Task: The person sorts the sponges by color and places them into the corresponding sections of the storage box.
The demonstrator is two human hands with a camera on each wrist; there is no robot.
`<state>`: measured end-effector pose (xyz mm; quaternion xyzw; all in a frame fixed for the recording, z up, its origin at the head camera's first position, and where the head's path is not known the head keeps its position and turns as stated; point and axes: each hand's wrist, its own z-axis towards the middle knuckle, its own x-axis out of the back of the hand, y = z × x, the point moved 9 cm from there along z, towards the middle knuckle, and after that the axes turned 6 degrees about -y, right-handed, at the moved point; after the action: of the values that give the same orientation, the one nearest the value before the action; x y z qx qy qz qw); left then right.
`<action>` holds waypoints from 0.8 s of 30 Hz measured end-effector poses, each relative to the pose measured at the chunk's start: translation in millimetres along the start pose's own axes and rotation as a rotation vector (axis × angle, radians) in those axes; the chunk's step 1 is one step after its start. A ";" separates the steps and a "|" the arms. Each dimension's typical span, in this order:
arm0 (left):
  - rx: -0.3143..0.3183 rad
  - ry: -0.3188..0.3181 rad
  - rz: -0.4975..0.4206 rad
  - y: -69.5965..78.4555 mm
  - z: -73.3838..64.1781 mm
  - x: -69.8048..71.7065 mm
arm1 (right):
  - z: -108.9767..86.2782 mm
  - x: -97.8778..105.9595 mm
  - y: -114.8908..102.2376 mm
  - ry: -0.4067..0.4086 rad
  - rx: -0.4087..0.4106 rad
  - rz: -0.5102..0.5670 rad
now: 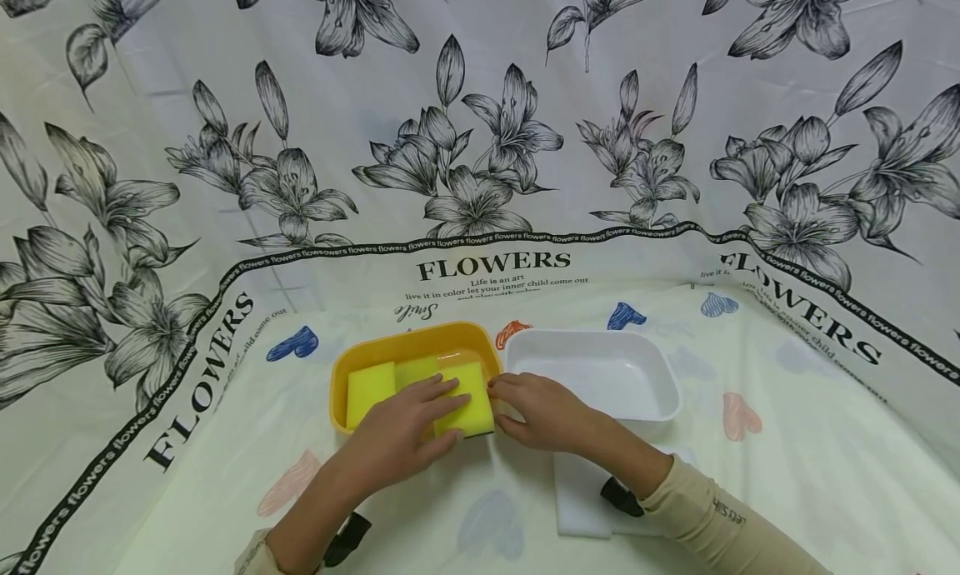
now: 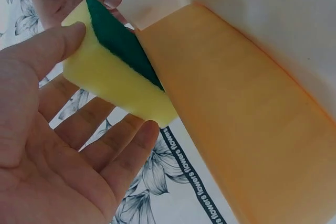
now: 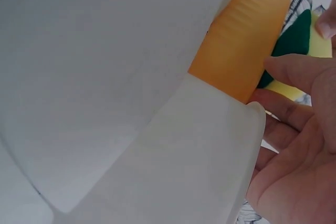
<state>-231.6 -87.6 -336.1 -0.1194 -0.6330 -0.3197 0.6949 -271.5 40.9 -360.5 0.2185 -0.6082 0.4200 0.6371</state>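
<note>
A yellow-orange plastic tub (image 1: 345, 354) holds yellow sponges (image 1: 371, 392). Tilted over its near rim is another yellow sponge (image 1: 476, 412) with a green scouring side facing down, seen clearly in the left wrist view. My left hand (image 1: 401, 429) lies over this sponge, its fingers spread across the yellow top and the thumb against its near edge. At the tub's right end, my right hand (image 1: 543, 412) touches the outside of the near corner with fingertips and thumb; its palm is bare in the right wrist view.
A white plastic tub (image 1: 600, 367) stands right beside the yellow-orange one. Flat white pieces (image 1: 581, 500) lie on the cloth under my right forearm. A heart-patterned cloth (image 1: 420, 517) covers the table, and a flower-printed curtain (image 1: 480, 100) rises behind.
</note>
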 end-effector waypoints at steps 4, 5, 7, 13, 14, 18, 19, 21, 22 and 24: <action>-0.018 0.035 0.018 -1.7 2.3 1.0 | -1.0 0.7 -0.2 0.010 0.006 0.005; -0.021 0.041 0.016 -2.6 3.1 0.9 | -1.2 0.9 -0.3 0.011 0.006 0.006; -0.024 0.049 0.013 -4.2 4.7 0.8 | -1.5 1.0 -0.4 0.012 0.008 0.007; -0.029 0.077 0.018 -9.1 8.5 2.8 | -1.5 1.7 -1.2 0.008 0.008 0.001; -0.029 0.081 0.020 -10.0 9.0 3.3 | -1.5 2.0 -1.4 0.008 0.009 0.000; -0.016 0.083 0.020 -14.0 11.3 3.5 | -1.3 2.5 -2.0 0.008 0.011 0.000; -0.012 0.082 0.018 -15.0 11.9 3.3 | -1.2 2.4 -2.0 0.008 0.012 0.000; -0.001 0.079 0.011 -16.8 13.2 2.5 | -1.1 2.1 -1.8 0.009 0.012 0.000; 0.002 0.079 0.009 -17.5 13.9 2.3 | -1.2 1.9 -1.5 0.008 0.010 0.000; 0.009 0.078 0.008 -18.8 15.0 1.7 | -1.4 1.5 -1.0 0.008 0.009 0.003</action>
<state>-254.9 -93.9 -336.4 -0.1063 -0.6062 -0.3185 0.7210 -270.0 41.9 -359.1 0.2188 -0.6042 0.4245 0.6378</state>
